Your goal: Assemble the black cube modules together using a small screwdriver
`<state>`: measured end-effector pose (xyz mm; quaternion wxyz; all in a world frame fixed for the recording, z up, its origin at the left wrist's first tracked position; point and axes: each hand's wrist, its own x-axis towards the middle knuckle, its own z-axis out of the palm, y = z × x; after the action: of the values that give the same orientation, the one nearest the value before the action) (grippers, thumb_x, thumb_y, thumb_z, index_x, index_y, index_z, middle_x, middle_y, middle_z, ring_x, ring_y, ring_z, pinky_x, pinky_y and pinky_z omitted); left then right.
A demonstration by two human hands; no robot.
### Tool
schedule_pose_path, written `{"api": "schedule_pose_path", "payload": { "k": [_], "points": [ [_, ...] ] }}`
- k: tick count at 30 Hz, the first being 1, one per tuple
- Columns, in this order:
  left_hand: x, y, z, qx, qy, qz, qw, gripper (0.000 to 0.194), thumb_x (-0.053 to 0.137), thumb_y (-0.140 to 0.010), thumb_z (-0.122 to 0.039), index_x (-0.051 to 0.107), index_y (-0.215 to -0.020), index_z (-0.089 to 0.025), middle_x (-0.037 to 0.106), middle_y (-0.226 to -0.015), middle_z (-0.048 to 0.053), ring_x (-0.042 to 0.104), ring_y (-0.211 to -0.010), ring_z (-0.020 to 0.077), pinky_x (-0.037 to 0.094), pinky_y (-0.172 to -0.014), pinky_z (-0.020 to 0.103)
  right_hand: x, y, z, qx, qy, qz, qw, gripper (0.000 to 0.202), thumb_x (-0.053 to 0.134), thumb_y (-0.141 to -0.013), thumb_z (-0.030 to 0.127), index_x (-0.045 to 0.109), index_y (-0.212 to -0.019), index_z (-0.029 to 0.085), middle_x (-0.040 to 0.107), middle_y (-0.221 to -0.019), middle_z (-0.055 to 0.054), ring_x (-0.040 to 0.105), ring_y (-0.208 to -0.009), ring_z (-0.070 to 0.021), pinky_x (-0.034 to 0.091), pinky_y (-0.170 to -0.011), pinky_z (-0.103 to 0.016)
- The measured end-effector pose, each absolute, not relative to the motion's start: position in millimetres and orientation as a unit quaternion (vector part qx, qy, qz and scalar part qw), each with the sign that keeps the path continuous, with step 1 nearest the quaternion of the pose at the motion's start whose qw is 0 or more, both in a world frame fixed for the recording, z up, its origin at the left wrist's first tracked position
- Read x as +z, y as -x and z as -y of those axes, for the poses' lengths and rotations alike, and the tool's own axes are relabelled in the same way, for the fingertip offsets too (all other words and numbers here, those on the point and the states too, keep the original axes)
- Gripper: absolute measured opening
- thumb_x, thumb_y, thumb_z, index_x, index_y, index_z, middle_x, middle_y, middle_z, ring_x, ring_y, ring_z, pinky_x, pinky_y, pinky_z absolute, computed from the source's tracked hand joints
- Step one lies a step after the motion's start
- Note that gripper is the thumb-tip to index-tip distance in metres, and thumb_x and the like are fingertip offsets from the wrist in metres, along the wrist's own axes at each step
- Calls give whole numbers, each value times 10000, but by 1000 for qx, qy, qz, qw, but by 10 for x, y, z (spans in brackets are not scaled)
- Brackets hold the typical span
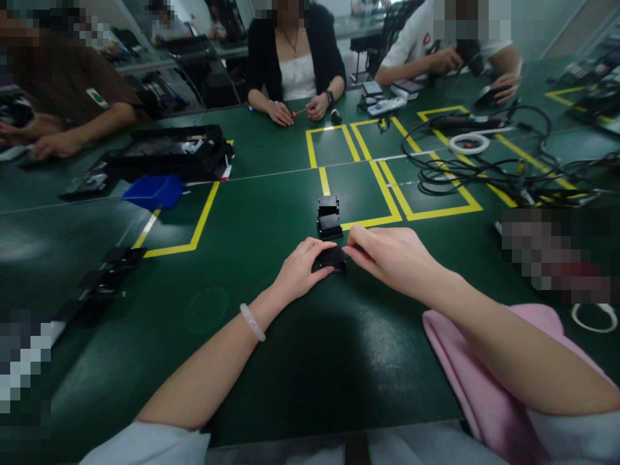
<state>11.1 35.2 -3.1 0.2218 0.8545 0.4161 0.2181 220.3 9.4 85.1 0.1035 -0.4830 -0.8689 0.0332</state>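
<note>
My left hand (304, 266) is closed around the left side of a small black box-like part (332, 258) on the green table, thumb at its near edge and fingers over its far edge. At the part's right side, my right hand (382, 255) pinches with thumb and forefinger. Whatever may lie in that pinch is too small to make out. Just beyond the part, two similar black parts (329, 216) stand in a short row.
More black parts (104, 278) line up at the left. A blue bin (152, 191) sits by black trays (169, 152). Black cables (450, 174) and a white coil (469, 143) lie at the right. A pink cloth (484, 361) is under my right forearm. Co-workers sit opposite.
</note>
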Motion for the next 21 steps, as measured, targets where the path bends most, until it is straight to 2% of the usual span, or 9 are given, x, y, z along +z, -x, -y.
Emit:
{"api": "schedule_pose_path", "payload": {
  "k": [5,10,15,19,21],
  "points": [
    [-32,-108,-351,217,-856,-415,221,403,571,-863,-326,493,-1251,-252,543,-1136,61,506,-1087,229,428,-956,395,849,-2202,-93,48,472,870,132,174,385,-925,271,484,-1039,187,659,-832,-13,618,-709,-148,273,-545,-248],
    [-33,-107,-352,218,-854,-418,222,400,581,-855,-327,499,-1239,-250,545,-1133,61,508,-1083,233,431,-951,400,850,-2200,-93,46,474,872,112,246,340,-953,369,508,-927,192,662,-784,-20,603,-670,-151,260,-537,-254],
    [-39,-109,-352,218,-853,-419,221,402,582,-853,-312,497,-1242,-255,544,-1135,60,507,-1084,234,430,-952,404,850,-2201,-94,56,478,867,131,188,359,-936,280,480,-1046,188,666,-823,-14,617,-695,-146,266,-540,-250],
    [-32,-111,-349,221,-852,-418,224,384,571,-859,-327,502,-1229,-251,544,-1131,61,510,-1080,235,430,-952,406,842,-2200,-95,48,480,869,114,251,317,-959,354,510,-943,194,666,-783,-17,613,-677,-150,262,-538,-256],
    [-26,-111,-347,219,-853,-416,225,382,570,-860,-318,500,-1231,-254,542,-1130,60,510,-1081,235,433,-948,405,832,-2202,-96,36,485,866,117,226,332,-952,331,509,-969,193,667,-791,-18,611,-669,-149,261,-536,-255]
  ]
}}
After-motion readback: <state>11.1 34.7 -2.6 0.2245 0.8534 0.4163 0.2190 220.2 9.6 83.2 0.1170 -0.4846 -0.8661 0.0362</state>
